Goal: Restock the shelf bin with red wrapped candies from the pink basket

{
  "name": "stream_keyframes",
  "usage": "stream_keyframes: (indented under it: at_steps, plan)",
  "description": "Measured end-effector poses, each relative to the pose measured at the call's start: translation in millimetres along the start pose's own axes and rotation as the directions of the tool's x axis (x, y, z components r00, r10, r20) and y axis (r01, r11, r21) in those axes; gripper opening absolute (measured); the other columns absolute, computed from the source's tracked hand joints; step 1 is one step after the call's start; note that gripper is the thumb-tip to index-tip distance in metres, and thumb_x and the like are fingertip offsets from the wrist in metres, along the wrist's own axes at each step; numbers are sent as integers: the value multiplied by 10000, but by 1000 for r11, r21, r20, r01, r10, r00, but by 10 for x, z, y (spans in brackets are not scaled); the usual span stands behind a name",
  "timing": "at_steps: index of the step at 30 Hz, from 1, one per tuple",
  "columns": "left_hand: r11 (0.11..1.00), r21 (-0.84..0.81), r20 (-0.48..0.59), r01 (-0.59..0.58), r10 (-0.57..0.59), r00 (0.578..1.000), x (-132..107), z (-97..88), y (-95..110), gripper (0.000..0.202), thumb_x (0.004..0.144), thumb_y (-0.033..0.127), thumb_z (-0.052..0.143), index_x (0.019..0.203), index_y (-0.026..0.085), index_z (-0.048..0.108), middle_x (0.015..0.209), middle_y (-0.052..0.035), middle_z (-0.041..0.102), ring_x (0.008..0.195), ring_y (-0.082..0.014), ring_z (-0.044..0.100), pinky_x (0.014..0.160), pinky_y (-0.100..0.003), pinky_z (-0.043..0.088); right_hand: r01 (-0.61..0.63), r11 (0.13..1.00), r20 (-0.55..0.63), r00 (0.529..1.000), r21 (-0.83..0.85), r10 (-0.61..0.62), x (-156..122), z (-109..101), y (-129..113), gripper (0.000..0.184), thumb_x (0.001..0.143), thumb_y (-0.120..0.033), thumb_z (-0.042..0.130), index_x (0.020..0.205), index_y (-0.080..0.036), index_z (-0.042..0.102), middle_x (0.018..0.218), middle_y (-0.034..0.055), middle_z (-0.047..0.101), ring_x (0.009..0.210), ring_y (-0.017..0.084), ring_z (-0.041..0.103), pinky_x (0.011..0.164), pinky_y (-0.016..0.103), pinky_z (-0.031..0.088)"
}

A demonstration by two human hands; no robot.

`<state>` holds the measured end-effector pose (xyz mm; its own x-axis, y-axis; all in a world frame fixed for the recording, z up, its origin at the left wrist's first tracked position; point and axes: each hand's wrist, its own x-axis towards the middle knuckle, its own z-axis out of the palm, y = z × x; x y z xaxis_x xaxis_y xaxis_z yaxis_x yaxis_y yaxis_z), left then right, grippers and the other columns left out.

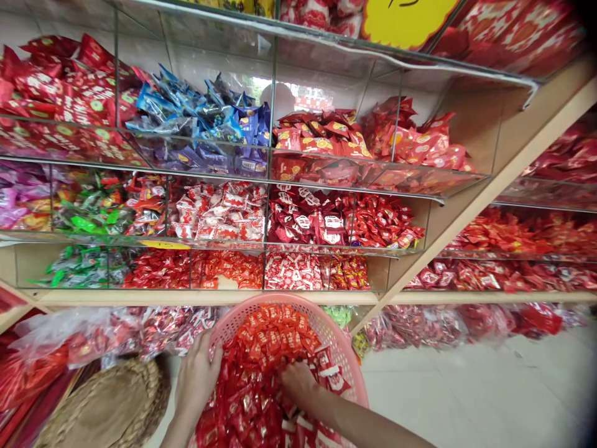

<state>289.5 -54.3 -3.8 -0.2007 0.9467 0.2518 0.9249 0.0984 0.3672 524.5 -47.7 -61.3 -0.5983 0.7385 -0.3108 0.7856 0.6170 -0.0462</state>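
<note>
A pink perforated plastic basket [351,354] stands low in the middle of the view, heaped with wrapped candies. Orange-red candies [275,333] lie at its far side, darker red ones [247,398] at the near left, and red-and-white ones [332,373] along the right. My left hand [199,367] grips the basket's left rim, thumb inside. Inside the basket, my right hand [298,382] reaches down among the candies with curled fingers. Its fingertips are partly buried, so what they hold cannot be made out.
Shelves with clear dividers hold red, blue [186,115] and green candies [93,214] in front of me. Bagged candies [410,326] lie on the floor under the wooden shelf edge [196,297]. A round woven stool [107,404] is at the lower left; pale floor tiles [466,392] at right.
</note>
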Motion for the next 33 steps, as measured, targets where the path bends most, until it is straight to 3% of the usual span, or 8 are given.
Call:
stream_keyframes:
  at_steps: [4, 8, 12, 17, 20, 24, 33]
  plan:
    - [1000, 29, -9, -4, 4, 1000, 2, 34, -35, 398, 887, 359, 322, 1191, 170, 495, 1174, -95, 599, 984, -218, 615, 818, -325, 477, -27, 999, 29, 999, 19, 26, -50, -159, -42, 157, 782, -93, 583, 904, -130, 674, 856, 129, 705, 808, 249, 677, 650, 320, 531]
    - [998, 59, -17, 1, 0, 1000, 3, 76, -68, 399, 883, 362, 322, 1188, 173, 497, 1177, -91, 601, 979, -221, 619, 825, -329, 480, -73, 991, 2, 997, 116, 73, -155, -599, 30, 170, 813, -261, 590, 898, -141, 675, 868, 127, 706, 818, 265, 670, 655, 306, 505]
    - [998, 57, -6, 8, -8, 1000, 6, 94, -70, 408, 889, 375, 306, 1181, 162, 496, 1187, -97, 593, 993, -226, 614, 836, -333, 478, -111, 979, -106, 986, 171, 131, -144, -1123, 374, 188, 843, -307, 532, 855, -175, 664, 828, 88, 703, 789, 221, 657, 629, 255, 444]
    - [999, 45, 2, 11, -11, 1000, 11, 93, -64, 403, 891, 360, 300, 1194, 169, 484, 1208, -95, 583, 991, -227, 617, 831, -339, 483, -166, 958, -315, 919, 236, 237, 200, -1603, 932, 181, 886, -195, 422, 914, -173, 600, 911, 74, 658, 807, 156, 612, 671, 231, 399]
    - [999, 34, 6, 10, -10, 1000, 18, 104, -80, 404, 885, 347, 305, 1194, 161, 487, 1211, -103, 579, 998, -232, 614, 834, -350, 486, -216, 952, -341, 897, 218, 282, 483, -1710, 1112, 192, 872, -199, 461, 1033, -174, 562, 1081, 99, 595, 940, 175, 585, 735, 243, 412]
    - [1000, 14, -19, 4, -4, 1000, 21, 133, -119, 404, 876, 347, 322, 1191, 163, 494, 1201, -103, 584, 1004, -233, 612, 837, -354, 490, -279, 941, -320, 888, 191, 329, 758, -1706, 1159, 314, 834, -203, 521, 1146, -166, 520, 1221, 136, 512, 1037, 215, 554, 767, 266, 431]
    - [1000, -5, -41, -13, 13, 999, 0, 138, -130, 404, 871, 359, 327, 1189, 179, 498, 1188, -101, 584, 981, -228, 615, 830, -359, 491, -307, 938, -262, 903, 160, 340, 875, -1768, 1160, 308, 830, -208, 545, 1137, -189, 541, 1260, 140, 519, 1038, 209, 573, 770, 259, 436]
